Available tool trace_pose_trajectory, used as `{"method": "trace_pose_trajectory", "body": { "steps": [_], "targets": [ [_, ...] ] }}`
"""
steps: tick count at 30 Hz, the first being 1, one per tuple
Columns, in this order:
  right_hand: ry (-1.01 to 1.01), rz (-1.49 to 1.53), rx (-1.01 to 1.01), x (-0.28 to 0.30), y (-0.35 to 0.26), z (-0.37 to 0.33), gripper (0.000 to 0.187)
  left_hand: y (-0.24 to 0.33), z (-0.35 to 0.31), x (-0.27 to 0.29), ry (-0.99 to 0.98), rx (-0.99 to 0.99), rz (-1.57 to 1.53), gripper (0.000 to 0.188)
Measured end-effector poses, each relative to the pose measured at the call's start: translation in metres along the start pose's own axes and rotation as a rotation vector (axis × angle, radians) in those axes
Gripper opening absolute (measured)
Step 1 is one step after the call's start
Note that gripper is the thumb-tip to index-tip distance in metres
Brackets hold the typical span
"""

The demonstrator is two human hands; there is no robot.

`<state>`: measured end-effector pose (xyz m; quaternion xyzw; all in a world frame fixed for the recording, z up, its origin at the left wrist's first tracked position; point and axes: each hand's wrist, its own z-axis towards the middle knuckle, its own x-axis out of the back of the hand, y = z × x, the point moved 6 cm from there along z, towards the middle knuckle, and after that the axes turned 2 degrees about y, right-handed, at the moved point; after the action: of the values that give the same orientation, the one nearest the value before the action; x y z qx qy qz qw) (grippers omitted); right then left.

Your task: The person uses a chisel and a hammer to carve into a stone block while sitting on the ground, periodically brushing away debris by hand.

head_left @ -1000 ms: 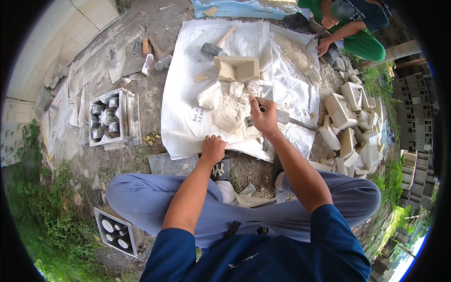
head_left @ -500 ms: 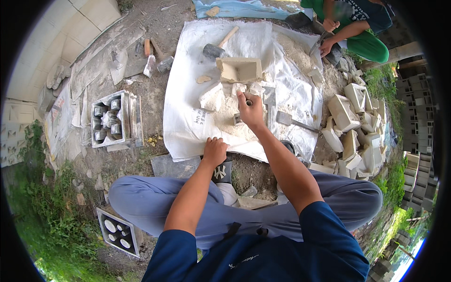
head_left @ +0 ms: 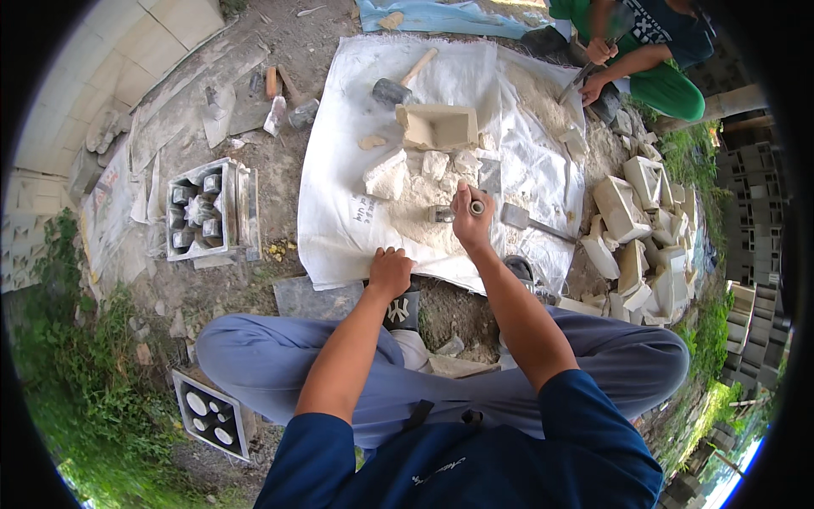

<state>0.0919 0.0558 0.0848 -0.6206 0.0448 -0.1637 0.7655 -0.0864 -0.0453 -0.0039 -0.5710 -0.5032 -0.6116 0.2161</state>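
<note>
R hand (head_left: pixel 471 222), centre of frame, is closed round a short metal tool (head_left: pixel 476 206) – round end shows above the fist, prob a chisel but can't tell for sure. Vs 1 s ago the hand has slid left and a bit up-frame: then it was over the flat scraper (head_left: pixel 519 218) at the sheet's right side, now it sits over the powder pile (head_left: pixel 424 212) w/ the scraper lying free just right of it. So the pick-up looks done and the tool is being brought to the stone, not yet striking, I'd judge

L hand (head_left: pixel 390 271), just below and left of R, is curled knuckles-down on the near edge of the white sheet (head_left: pixel 339 170), holding nothing that shows; hardly moved across the three pics – seems to be bracing

Outward: small metal bit (head_left: pixel 441 213) in the powder just left of R hand. Broken chunks (head_left: pixel 386 176) above the pile, hollow carved block (head_left: pixel 438 125) above those, hammer (head_left: pixel 398 85) at upper centre. Stack of carved blocks (head_left: pixel 632 229) at right. Tray of moulds (head_left: pixel 206 210) at left on the dirt

Upper right: another person's hands (head_left: pixel 598 64) on a tool, apart from all this
</note>
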Motion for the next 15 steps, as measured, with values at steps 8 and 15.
{"method": "trace_pose_trajectory", "body": {
  "steps": [8, 15],
  "targets": [
    [-0.031, 0.092, -0.092, -0.008, -0.072, 0.033, 0.05, -0.011, -0.015, -0.002, 0.04, 0.026, -0.02, 0.022],
    [0.014, -0.117, 0.063, 0.005, -0.025, -0.004, 0.052, 0.0, 0.003, 0.003, -0.027, 0.017, 0.031, 0.026]
  ]
}}
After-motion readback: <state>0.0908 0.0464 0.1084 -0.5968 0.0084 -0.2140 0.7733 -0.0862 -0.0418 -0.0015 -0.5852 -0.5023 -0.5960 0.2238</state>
